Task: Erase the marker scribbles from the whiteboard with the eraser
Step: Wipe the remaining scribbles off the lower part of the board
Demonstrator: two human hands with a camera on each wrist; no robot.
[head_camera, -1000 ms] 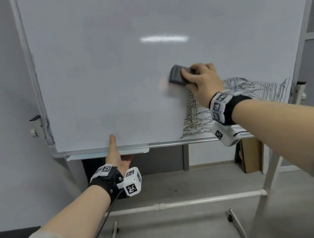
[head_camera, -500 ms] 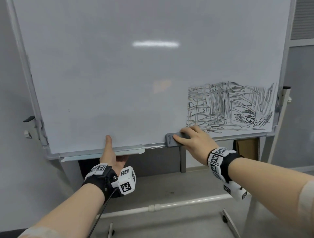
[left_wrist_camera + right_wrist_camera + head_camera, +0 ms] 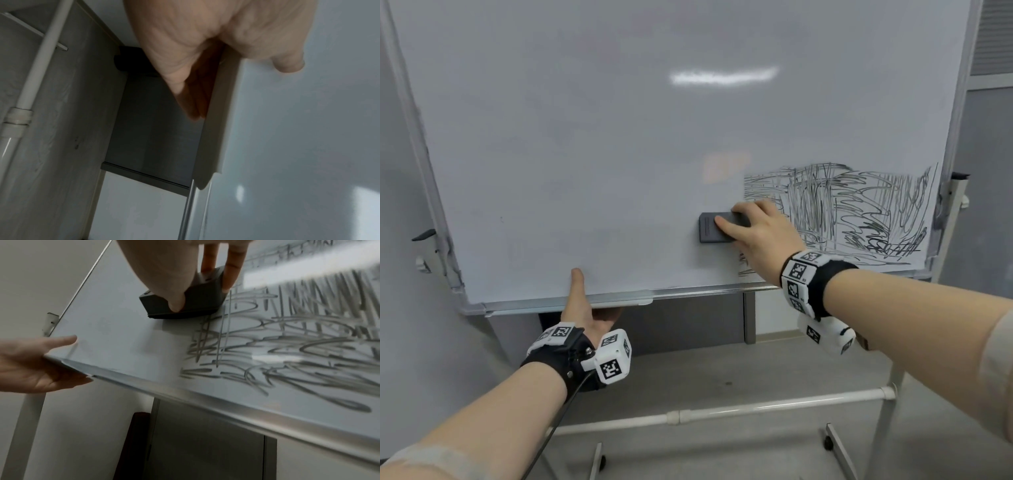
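Observation:
A large whiteboard point(image 3: 585, 154) on a wheeled stand fills the head view. Black marker scribbles point(image 3: 859, 212) cover its lower right corner; they show blurred in the right wrist view as scribbles point(image 3: 287, 353). My right hand point(image 3: 760, 233) grips a dark grey eraser point(image 3: 714, 228) and presses it flat on the board at the scribbles' left edge. In the right wrist view the thumb and fingers pinch the eraser point(image 3: 197, 303). My left hand point(image 3: 585, 305) holds the board's bottom edge, thumb on the front face, fingers behind. The left wrist view shows that left hand point(image 3: 205, 48) clamped on the edge.
A pen tray point(image 3: 619, 303) runs along the board's bottom edge left of centre. Below are the stand's white crossbar point(image 3: 722, 411), its legs with castors point(image 3: 828, 443) and a grey floor. A dark panel point(image 3: 688, 329) stands behind the board. A side clamp point(image 3: 955, 192) sits at the right post.
My right hand swept the eraser down from mid-board to the bottom edge, then back up to the scribbles' left edge. The scribbles' left strip has shrunk. My left hand kept its hold.

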